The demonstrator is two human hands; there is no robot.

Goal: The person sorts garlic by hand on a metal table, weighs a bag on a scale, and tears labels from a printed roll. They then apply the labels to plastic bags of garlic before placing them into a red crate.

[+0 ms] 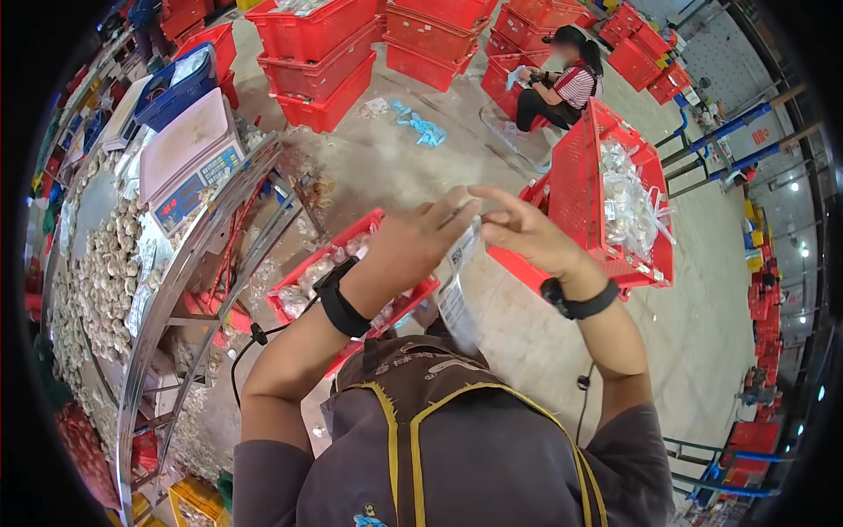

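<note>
"What's largest?"
"One table (133, 386), at the left."

"Anyone else there?"
"One co-worker (566, 88), seated beyond the crates."

"How many crates?"
"Too many to count surely. Three make up the stack (325, 70) ahead. Two nearer ones hold clear bags: one right crate (572, 180), and one low crate (421, 294) behind the left forearm."

"On the table?"
"At least one scale (189, 145), and one blue basket (176, 92) near it."

"On the floor?"
"One crumpled blue heap (421, 129)."

"And the hands?"
"Two, fingertips nearly meeting. The left hand (404, 239) pinches one labelled bag (454, 307) by its top; the bag hangs below, in front of the body. The right hand (531, 235) has bent fingers beside that top; whether they grip, I can't tell."

"Smaller still?"
"Two black straps (338, 299), one per wrist, then pale bulbs (110, 272) strewn across the table, uncountable."
</note>
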